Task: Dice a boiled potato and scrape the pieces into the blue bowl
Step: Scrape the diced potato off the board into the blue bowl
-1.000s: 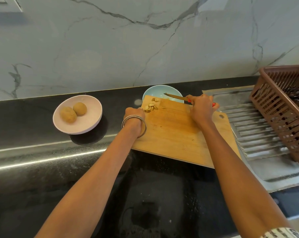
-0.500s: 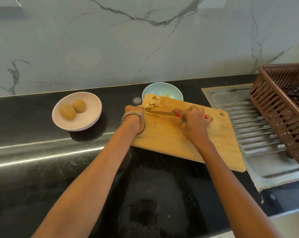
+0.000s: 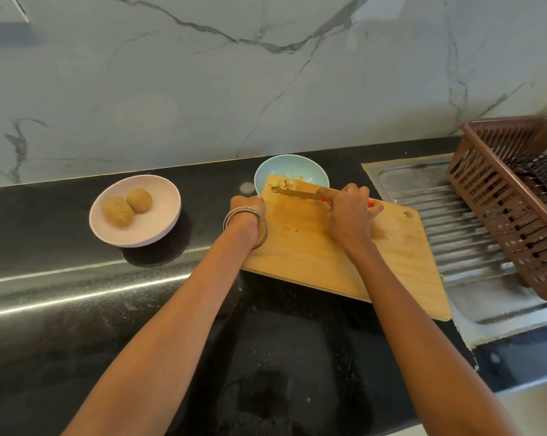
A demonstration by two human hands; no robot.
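Observation:
A wooden cutting board (image 3: 313, 256) lies on the black counter, its far corner over the rim of the blue bowl (image 3: 292, 169). A small heap of diced potato (image 3: 286, 184) sits at that far edge. My right hand (image 3: 349, 212) grips a red-handled knife (image 3: 297, 194) whose blade lies flat just behind the pieces. My left hand (image 3: 247, 212) grips the board's left edge; its fingers are hidden behind the wrist with bangles.
A pink bowl (image 3: 159, 228) with two whole boiled potatoes (image 3: 127, 206) stands to the left. A steel drainboard (image 3: 454, 234) and a brown plastic dish rack (image 3: 511, 209) lie to the right. The marble wall rises right behind the bowls.
The knife blade has swept the potato pieces up the board toward the blue bowl's rim. My left hand has stayed at the board's left edge.

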